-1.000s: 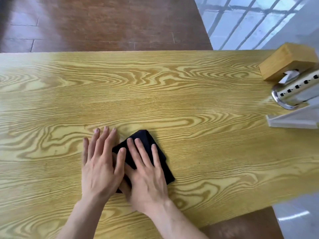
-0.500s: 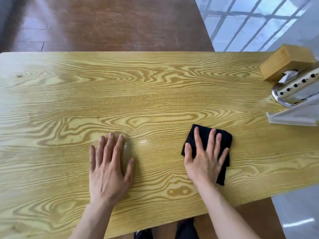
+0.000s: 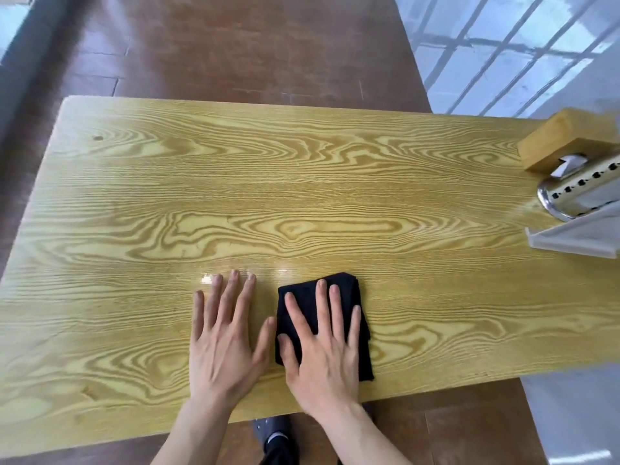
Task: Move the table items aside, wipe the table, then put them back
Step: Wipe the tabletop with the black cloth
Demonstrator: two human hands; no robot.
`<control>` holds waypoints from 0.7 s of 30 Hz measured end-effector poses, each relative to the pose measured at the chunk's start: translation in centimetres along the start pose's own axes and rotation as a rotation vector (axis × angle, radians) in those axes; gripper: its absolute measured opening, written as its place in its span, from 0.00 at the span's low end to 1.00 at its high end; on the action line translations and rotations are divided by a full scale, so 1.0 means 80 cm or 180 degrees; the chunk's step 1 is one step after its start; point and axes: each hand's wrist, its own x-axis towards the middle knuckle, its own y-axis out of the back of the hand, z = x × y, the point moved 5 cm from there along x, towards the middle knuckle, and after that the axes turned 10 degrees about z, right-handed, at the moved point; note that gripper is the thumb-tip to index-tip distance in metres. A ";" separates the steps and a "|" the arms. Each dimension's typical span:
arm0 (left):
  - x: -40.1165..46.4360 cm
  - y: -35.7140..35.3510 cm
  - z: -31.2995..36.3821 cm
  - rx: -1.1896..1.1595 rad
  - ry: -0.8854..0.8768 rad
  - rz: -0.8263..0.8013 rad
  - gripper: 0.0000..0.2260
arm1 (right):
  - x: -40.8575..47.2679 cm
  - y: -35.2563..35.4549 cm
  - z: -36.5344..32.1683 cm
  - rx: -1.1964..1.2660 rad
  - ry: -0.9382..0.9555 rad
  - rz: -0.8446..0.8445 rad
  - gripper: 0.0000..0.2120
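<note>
A folded black cloth [image 3: 297,298] lies on the yellow wood-grain table [image 3: 302,203] near its front edge. My right hand [image 3: 323,350] presses flat on the cloth with fingers spread. My left hand [image 3: 228,337] rests flat on the bare tabletop just left of the cloth, holding nothing. At the table's far right stand a wooden tissue box [image 3: 563,144], a perforated steel holder [image 3: 580,193] lying tilted, and a white sign stand [image 3: 577,238], all partly cut off by the frame.
Brown floor tiles lie beyond the table's far edge and under its front edge. A pale floor with window reflections shows at the right. My dark shoe [image 3: 276,437] is visible below the front edge.
My right hand slid the cloth out to the right, then back left until it sits beside my left hand. My left hand stayed flat on the table.
</note>
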 end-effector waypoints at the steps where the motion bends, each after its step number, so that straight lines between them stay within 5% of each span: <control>1: -0.006 0.004 0.003 -0.0005 -0.0017 -0.0018 0.32 | -0.008 0.003 -0.001 -0.0023 0.0009 -0.0062 0.31; 10: -0.030 0.037 0.036 -0.0162 -0.0121 -0.0134 0.31 | -0.029 0.037 0.024 0.0377 0.0137 -0.0381 0.30; 21: 0.012 0.081 0.177 -0.0531 -0.0574 -0.0179 0.32 | -0.021 0.157 0.162 0.0664 -0.0731 -0.0480 0.32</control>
